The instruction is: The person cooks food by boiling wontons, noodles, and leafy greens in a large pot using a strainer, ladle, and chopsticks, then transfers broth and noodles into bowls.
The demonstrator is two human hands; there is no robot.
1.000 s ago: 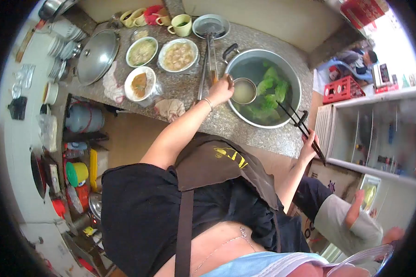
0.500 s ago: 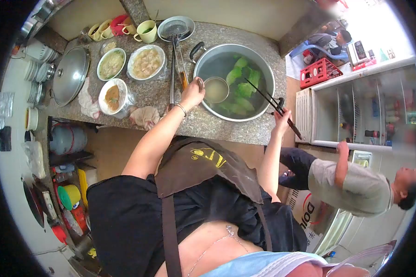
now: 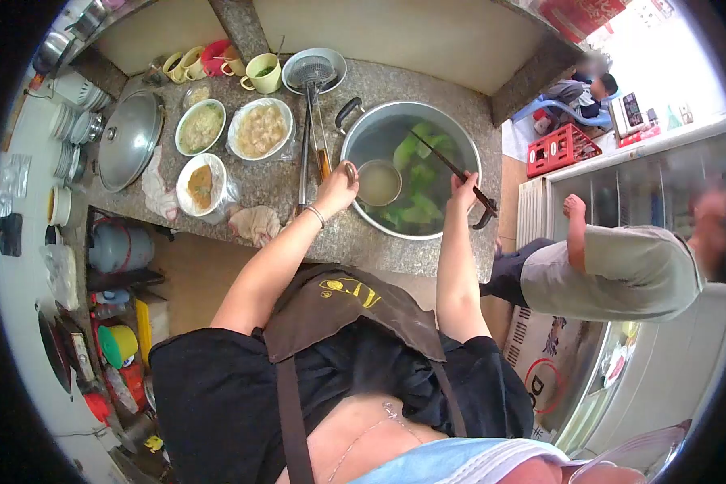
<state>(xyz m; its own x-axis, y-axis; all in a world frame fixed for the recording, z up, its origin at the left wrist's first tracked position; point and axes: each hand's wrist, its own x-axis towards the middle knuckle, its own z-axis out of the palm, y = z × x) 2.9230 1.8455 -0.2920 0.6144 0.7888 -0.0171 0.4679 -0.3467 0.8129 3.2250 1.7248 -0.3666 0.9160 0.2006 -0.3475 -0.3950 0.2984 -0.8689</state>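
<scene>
My left hand [image 3: 337, 190] is closed round the hooked handle end of a ladle [image 3: 379, 184], whose round bowl holds cloudy liquid at the left side of a large metal pot [image 3: 403, 110]. Leafy greens [image 3: 418, 211] float in the pot's water. My right hand [image 3: 463, 194] grips dark chopsticks [image 3: 439, 153] over the pot's right rim; their tips reach over the greens in the middle. Left of the pot, a wire skimmer [image 3: 310, 74] rests in a metal bowl [image 3: 339, 66], its handle running toward my left hand.
Three bowls of food [image 3: 201, 129] stand on the stone counter [image 3: 403, 252], left of the skimmer. Near them are a large lid [image 3: 129, 139], mugs [image 3: 262, 74] and a cloth [image 3: 254, 224]. Another person [image 3: 621, 270] stands at right by the fridge; a red crate [image 3: 558, 152] sits beyond.
My right hand has moved left and slightly up, over the pot's rim, with the chopstick tips shifting left. The left hand and ladle stay put. The other person has turned and shifted.
</scene>
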